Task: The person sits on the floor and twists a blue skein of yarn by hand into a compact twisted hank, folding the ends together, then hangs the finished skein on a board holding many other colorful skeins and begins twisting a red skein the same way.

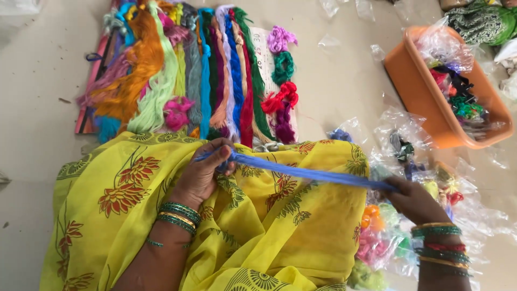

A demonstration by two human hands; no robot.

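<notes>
A blue skein of thread (307, 173) is stretched taut between my two hands above my lap, which is draped in yellow floral cloth (269, 226). My left hand (204, 171) pinches one end of the skein near the middle of the view. My right hand (413, 200) grips the other end lower and to the right. Both wrists wear green and gold bangles.
Many coloured thread skeins (188, 70) lie in a row on the floor ahead, with small bundles (281, 81) beside them. An orange plastic tub (425, 102) with bagged threads stands at right. Clear bags of thread (398, 215) are scattered by my right hand.
</notes>
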